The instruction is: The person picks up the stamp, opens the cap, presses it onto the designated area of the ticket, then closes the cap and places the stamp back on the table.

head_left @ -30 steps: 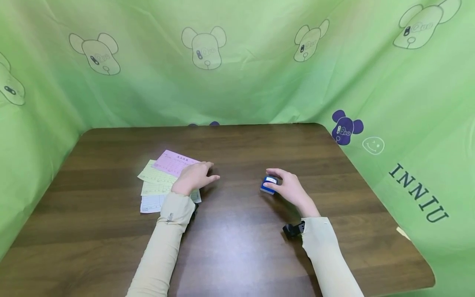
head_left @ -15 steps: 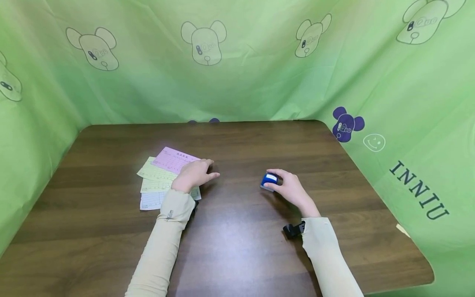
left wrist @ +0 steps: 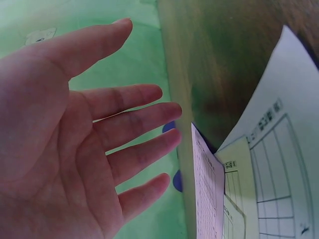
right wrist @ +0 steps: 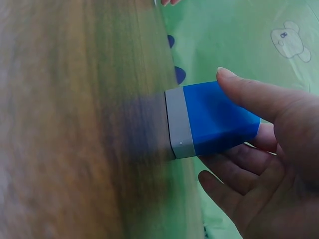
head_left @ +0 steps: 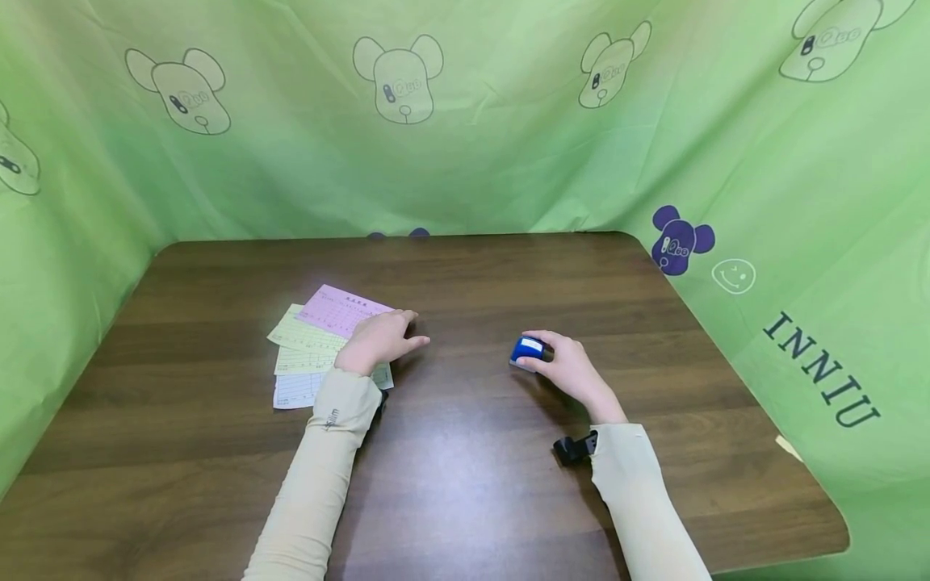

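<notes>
For good handling over the table, the slips seem best kept flat beneath the left hand, its fingers loosely extended and holding nothing, while the right hand, pinching the block, should keep the grey base level. Counted: table, one; slips, at least four (pink one, green two, whitish one); hands, two; block, one, blue, well apart from the slips, contact with the table uncertain.

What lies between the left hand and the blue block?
Only a bare stretch of brown tabletop separates the left hand from the blue block, in the head view.
</notes>
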A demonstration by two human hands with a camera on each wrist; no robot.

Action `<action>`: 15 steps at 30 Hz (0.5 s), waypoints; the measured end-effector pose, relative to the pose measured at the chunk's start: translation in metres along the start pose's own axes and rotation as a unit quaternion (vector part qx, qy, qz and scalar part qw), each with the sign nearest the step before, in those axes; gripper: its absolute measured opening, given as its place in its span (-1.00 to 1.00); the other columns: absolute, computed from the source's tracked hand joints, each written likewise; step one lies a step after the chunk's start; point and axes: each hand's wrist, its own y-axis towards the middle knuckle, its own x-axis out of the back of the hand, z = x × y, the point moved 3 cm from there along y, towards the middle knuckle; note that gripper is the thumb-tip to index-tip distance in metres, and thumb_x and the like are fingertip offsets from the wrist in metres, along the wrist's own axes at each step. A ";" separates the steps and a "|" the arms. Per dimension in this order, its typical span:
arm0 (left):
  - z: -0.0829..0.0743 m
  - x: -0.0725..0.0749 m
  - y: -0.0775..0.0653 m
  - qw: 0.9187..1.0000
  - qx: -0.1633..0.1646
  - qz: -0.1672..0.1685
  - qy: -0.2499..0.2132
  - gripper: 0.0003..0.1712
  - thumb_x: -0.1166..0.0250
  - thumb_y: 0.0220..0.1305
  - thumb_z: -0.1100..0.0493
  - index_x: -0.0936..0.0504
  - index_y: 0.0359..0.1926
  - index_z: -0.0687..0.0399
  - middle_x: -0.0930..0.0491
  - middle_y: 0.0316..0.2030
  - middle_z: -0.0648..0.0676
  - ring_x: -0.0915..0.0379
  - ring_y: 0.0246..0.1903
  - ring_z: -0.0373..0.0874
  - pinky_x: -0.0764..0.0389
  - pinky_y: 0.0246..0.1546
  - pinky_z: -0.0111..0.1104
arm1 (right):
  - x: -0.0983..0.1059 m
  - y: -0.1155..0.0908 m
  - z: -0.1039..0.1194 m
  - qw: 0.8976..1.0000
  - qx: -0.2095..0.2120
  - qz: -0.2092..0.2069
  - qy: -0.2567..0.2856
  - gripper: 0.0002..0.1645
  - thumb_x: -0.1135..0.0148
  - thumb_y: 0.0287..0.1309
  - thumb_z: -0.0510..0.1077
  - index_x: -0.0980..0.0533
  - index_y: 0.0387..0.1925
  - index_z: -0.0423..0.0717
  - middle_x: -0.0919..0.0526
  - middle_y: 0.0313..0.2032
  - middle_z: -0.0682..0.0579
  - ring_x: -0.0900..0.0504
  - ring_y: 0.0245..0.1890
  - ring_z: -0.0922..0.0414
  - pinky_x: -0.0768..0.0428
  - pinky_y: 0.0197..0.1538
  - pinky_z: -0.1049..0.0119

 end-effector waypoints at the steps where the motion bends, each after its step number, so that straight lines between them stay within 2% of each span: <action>1: 0.000 0.000 0.000 1.000 0.001 0.001 0.000 -0.29 -0.13 0.36 -0.18 -0.35 0.36 0.14 -0.47 0.27 0.14 -0.39 0.28 0.05 -0.42 0.24 -0.02 | 0.000 0.000 0.000 1.000 -0.001 0.001 0.001 -0.33 -0.34 0.16 0.03 -0.44 0.24 -0.17 -0.58 0.11 -0.30 -0.57 0.08 -0.18 -0.55 0.12 -0.09; 15: 0.001 -0.001 0.001 1.000 0.008 0.010 -0.007 -0.30 -0.13 0.36 -0.18 -0.34 0.36 0.13 -0.48 0.27 0.14 -0.39 0.28 0.05 -0.44 0.22 -0.02 | 0.002 -0.001 0.003 1.000 -0.006 0.001 -0.005 -0.38 -0.35 0.15 -0.01 -0.47 0.20 -0.19 -0.62 0.05 -0.31 -0.59 0.04 -0.20 -0.53 0.12 -0.11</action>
